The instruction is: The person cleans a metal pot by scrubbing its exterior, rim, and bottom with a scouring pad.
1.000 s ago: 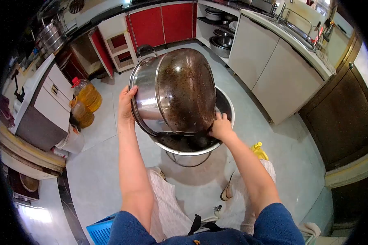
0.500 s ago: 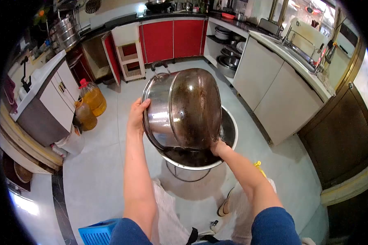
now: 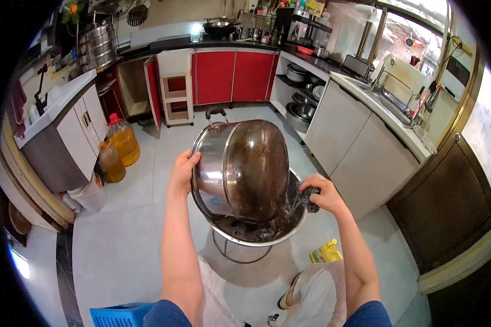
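Observation:
A large steel pot point(image 3: 256, 169) lies tipped on its side over a wide metal basin point(image 3: 294, 231), its brown-stained base turned to the right. My left hand point(image 3: 184, 168) grips the pot's rim at the left, thumb on the outer wall. A black handle point(image 3: 216, 113) shows at the top of the pot. To the right of the pot, my right hand point(image 3: 323, 195) is closed around a dark, wet scouring pad point(image 3: 310, 198), above the basin's right rim and apart from the pot. Dark sudsy water point(image 3: 281, 223) shows in the basin, which rests on a wire stand point(image 3: 240, 256).
A yellow bottle point(image 3: 326, 252) stands on the floor near my right knee. Two jugs of yellow oil point(image 3: 126, 140) stand at the left. A blue plastic basket point(image 3: 120, 315) is by my left side. White cabinets point(image 3: 360, 147) with a sink point(image 3: 390, 103) line the right.
My right hand has moved from the pot's lower edge out to the right, and the scouring pad now shows. My left hand still holds the rim. The view has tilted upward.

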Demonstrator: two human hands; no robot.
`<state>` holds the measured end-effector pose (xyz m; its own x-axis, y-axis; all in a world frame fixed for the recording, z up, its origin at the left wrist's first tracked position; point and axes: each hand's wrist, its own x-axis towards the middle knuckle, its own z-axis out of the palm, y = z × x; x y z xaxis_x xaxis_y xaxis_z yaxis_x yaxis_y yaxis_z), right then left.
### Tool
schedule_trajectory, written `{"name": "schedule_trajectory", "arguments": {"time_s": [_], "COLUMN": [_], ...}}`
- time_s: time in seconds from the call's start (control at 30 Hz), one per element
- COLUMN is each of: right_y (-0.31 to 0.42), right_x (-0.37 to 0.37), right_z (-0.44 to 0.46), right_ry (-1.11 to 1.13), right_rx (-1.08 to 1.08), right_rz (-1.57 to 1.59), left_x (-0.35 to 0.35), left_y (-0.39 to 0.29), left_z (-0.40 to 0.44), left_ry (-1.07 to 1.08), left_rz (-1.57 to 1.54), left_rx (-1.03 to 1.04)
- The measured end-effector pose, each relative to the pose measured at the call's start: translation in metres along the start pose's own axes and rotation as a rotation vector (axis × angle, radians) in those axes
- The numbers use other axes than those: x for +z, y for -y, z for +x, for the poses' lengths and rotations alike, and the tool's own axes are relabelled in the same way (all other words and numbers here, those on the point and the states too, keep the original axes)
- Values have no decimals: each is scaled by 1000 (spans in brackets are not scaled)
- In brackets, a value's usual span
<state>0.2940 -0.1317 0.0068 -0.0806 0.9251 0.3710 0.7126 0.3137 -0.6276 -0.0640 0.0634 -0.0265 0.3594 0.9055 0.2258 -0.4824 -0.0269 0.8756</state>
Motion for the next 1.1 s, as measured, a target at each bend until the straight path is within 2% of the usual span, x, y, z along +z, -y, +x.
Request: {"name": "schedule_trajectory", "arguments": {"time_s": [0.1,0.23,0.3,0.4,0.53,0.6,0.7,0.8,0.87,0.93,1.03,1.1], "right_y": [48,104,113,112,70,53,42,77,98,96,63,48], "right_x": [-19,-8,9,30,17,9,9,11,15,13,2,-4], "right_z": [32,77,101,128,175,184,177,142,128,132,150,154], "right_ry": [-99,-191,-204,-196,-233,-297,-281,-237,-123,-87,-273,-262], "right_rx": [-163,-314,-476,-502,-343,-170,-134,-457,-508,-538,-282,-155], "right_rz": [37,65,-41,-197,-124,-131,-78,-23,28,-1,-216,-213], "left_x": [10,13,15,21,24,24,21,30,34,45,62,68], "left_y": [3,6,9,9,9,8,10,6,5,5,2,4], "left_z": [-4,-8,-11,-17,-21,-23,-19,-24,-24,-24,-28,-25], "left_ry": [-87,-177,-212,-236,-249,-242,-236,-259,-275,-248,-209,-194], "left_rz": [107,343,430,528,538,582,651,595,759,781,764,728], "left_rx": [114,246,274,394,432,455,476,463,548,561,518,475]}}
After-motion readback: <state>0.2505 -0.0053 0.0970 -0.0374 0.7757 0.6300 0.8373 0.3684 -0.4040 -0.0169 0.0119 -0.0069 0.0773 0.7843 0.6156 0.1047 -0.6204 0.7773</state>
